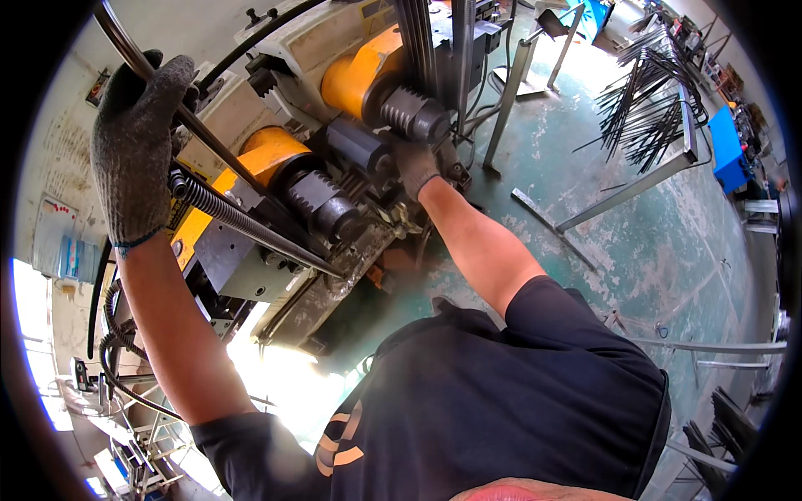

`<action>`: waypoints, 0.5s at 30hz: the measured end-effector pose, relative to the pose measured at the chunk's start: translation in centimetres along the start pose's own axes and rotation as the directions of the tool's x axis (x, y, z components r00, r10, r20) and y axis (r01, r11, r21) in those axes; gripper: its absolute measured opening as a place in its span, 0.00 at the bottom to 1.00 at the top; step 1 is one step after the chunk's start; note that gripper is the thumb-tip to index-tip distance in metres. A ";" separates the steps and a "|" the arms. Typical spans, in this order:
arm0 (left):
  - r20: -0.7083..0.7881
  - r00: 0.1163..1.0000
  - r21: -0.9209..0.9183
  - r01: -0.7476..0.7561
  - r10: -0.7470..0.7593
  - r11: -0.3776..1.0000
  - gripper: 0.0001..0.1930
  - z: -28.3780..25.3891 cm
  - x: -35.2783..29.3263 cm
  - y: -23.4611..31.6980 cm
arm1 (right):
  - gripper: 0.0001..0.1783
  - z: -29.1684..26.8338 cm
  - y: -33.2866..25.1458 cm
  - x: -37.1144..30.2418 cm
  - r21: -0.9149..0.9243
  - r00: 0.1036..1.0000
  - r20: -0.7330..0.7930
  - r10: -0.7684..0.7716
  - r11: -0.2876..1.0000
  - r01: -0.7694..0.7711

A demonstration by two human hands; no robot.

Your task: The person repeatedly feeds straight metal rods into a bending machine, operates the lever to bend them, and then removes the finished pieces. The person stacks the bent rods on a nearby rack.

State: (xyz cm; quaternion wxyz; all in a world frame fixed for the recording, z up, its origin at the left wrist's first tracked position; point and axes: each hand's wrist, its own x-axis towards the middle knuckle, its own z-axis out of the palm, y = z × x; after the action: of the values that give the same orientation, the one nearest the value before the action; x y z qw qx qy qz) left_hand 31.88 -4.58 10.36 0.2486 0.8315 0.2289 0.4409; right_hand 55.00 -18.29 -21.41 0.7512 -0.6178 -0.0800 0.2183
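My left hand, in a dark grey knit glove, is closed round a long metal rod that slants down to the right into the machine. My right hand, gloved as well, reaches in beside a dark faceted block, just below a ribbed dark spindle. Its fingers are blurred and partly hidden, so their grip is unclear. A second ribbed spindle projects from a yellow housing, nearer to me. Below the rod, a bar with a coil spring runs along the machine.
Another yellow housing bears the far spindle. Upright metal bars stand beside it. On the right, many thin dark rods lie across a metal stand on the worn green floor. A blue bin is farther right.
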 end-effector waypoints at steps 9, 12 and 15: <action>0.089 0.996 -0.036 -0.014 0.017 0.999 0.35 -0.7 0.1 0.3 | 0.27 -0.2 -1.2 -0.7 0.023 0.997 0.008 0.074 0.997 -0.074; 0.165 0.986 -0.002 -0.023 0.023 1.000 0.34 -1.3 0.6 0.6 | 0.28 -0.2 -0.6 -0.3 0.031 0.997 0.003 0.081 0.996 -0.081; 0.157 0.958 0.161 -0.263 0.239 0.951 0.29 -1.8 2.0 0.3 | 0.29 -0.4 -0.5 -0.2 0.084 0.994 0.025 0.107 0.991 -0.109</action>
State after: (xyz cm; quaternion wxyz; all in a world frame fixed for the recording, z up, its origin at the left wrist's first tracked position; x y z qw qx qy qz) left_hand 31.44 -3.25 12.71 0.1293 0.9010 0.1425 0.3889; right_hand 55.11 -18.82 -21.02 0.7629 -0.5866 -0.0447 0.2680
